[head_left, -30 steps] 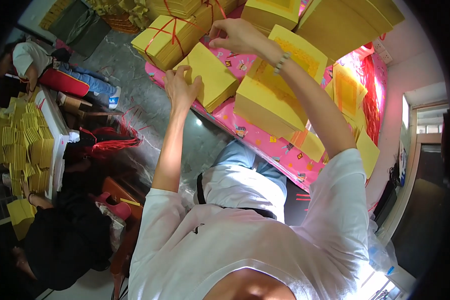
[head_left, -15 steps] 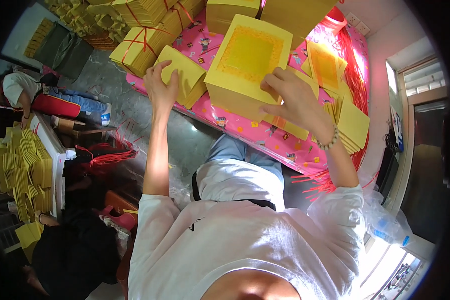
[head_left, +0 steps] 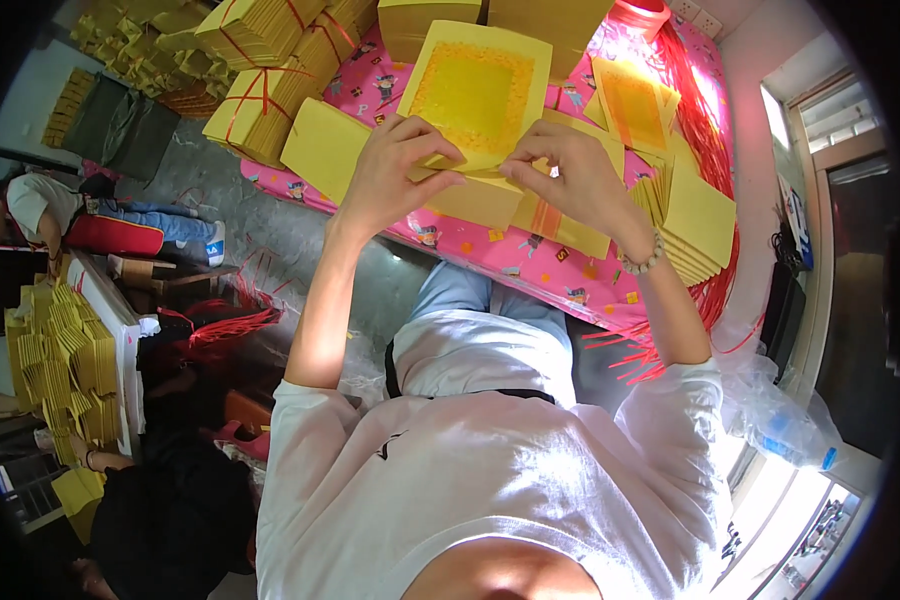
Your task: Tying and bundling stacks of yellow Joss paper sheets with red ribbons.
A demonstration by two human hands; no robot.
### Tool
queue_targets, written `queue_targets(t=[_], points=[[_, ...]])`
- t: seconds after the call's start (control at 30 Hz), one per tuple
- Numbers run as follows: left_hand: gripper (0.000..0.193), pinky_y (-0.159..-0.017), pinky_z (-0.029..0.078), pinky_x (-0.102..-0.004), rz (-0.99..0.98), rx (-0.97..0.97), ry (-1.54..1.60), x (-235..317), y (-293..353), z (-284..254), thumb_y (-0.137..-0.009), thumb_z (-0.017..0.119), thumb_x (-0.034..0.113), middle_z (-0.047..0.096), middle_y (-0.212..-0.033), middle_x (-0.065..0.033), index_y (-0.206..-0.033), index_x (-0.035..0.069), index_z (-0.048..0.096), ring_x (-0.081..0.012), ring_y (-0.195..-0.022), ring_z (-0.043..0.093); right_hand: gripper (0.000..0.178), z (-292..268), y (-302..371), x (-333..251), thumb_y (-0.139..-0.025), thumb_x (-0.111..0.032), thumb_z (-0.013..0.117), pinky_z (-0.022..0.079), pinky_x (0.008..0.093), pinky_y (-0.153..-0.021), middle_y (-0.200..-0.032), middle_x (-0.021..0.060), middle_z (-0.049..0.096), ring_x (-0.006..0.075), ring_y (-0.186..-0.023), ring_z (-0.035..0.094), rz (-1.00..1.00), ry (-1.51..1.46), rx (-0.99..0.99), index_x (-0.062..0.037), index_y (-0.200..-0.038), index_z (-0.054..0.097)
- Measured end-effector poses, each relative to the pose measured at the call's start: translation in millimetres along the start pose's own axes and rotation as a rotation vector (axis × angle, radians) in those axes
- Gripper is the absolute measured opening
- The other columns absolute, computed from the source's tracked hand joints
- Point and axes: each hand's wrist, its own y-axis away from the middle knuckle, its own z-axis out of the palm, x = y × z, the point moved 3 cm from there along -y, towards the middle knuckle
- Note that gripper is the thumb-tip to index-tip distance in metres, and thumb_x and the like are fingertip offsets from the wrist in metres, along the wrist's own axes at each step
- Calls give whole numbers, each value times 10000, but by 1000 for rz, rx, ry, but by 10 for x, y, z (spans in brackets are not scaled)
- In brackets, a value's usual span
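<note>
A tall stack of yellow paper (head_left: pixel 475 95) stands on the pink table, its top sheet bearing an orange-bordered yellow square. At the near left corner of this stack, my left hand (head_left: pixel 400 170) pinches the edge of the top sheet between thumb and curled fingers. My right hand (head_left: pixel 575 180), with a bead bracelet at the wrist, pinches the same near edge further right. Between the two hands the sheet's edge looks slightly raised. Left of the stack lies a lower pile of plain yellow paper (head_left: pixel 320 150), partly behind my left hand.
Red-tied yellow paper bundles (head_left: pixel 260 115) stand at the table's far left. On the right lie fanned yellow sheets (head_left: pixel 695 225) and long red strings (head_left: pixel 685 95). The patterned pink tablecloth (head_left: pixel 450 235) ends before me. At left, a person in black (head_left: pixel 175 500) sits by more yellow paper (head_left: pixel 65 350).
My left hand has moved right, from the lower pile to the tall stack's near edge. The right hand has shifted slightly left along that edge. Both hands now pinch the top sheet.
</note>
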Motion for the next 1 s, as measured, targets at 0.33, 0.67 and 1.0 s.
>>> queue_targets(t=[0.33, 0.67, 1.0], points=[[196, -788, 448, -356, -60, -21, 67, -40, -24, 3, -711, 770, 245, 607, -843, -38, -827, 105, 698, -248, -890, 551, 177, -4, -33, 81, -839, -208, 669, 460, 297, -643, -812, 69, 619, 192, -736, 591, 11, -101, -20, -33, -858, 689], [160, -724, 467, -350, -107, 13, 97, -58, -38, 5, -726, 757, 223, 623, -784, -45, -795, 88, 707, -238, -814, 577, 230, -72, -29, 77, -817, -254, 693, 467, 313, -672, -830, 69, 615, 198, -786, 594, -69, -97, -88, -37, -887, 669], [163, -723, 467, -343, -145, 23, 134, -71, -30, 18, -726, 762, 233, 625, -774, -39, -777, 86, 712, -224, -817, 584, 215, -96, -45, 64, -828, -242, 680, 460, 313, -661, -805, 69, 608, 193, -754, 581, -111, -74, -98, -37, -891, 676]])
